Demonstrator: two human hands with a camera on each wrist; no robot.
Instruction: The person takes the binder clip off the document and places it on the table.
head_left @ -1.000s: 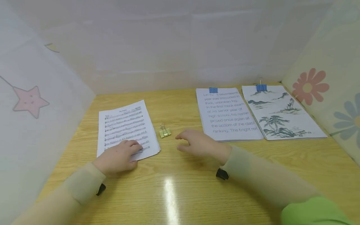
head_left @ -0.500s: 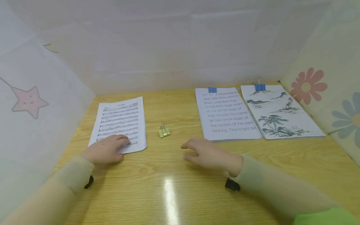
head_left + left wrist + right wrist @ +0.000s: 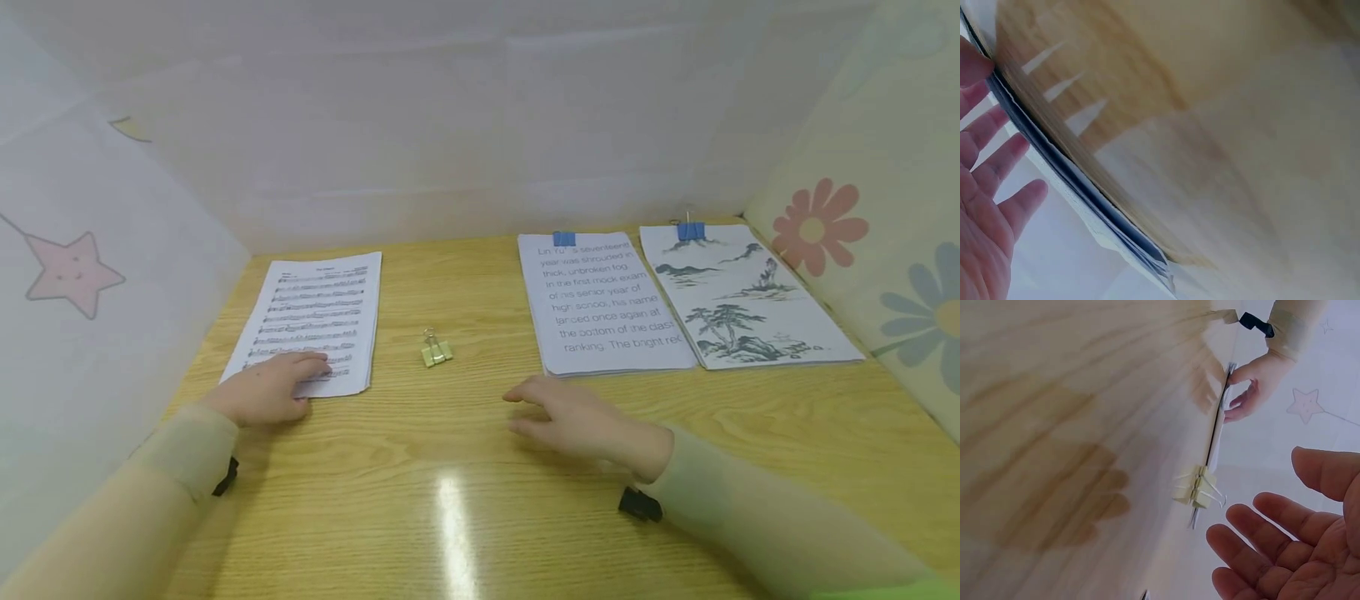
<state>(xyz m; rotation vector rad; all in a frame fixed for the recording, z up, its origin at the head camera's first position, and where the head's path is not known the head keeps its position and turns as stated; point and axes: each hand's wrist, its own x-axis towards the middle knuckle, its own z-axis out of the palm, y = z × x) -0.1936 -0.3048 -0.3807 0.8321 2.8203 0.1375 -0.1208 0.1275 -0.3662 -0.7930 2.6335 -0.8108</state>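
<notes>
My left hand [image 3: 264, 388] rests on the near left part of a sheet music stack [image 3: 322, 300], its fingers laid over the printed page and its thumb by the front edge. Seen from the left wrist, the fingers [image 3: 1016, 150] are spread and the layered edge of the stack [image 3: 1094, 203] runs beside them. A pale yellow binder clip [image 3: 437, 352] lies on the table just right of the music, its wire handles raised. My right hand [image 3: 588, 425] hovers over the wood, fingers extended and holding nothing. In the right wrist view its palm shows, apart from the clip [image 3: 1194, 487].
To the right lie a stack of printed text [image 3: 600, 308] and a stack with a landscape painting [image 3: 738, 300]. Blue binder clips [image 3: 565, 239] sit at their top edges. White sheeting [image 3: 390, 125] walls the back and sides of the wooden table [image 3: 397, 500].
The sheet music stack has slid left and away from me under my left hand, turning slightly. My right hand has drawn back to the right, farther from the yellow clip.
</notes>
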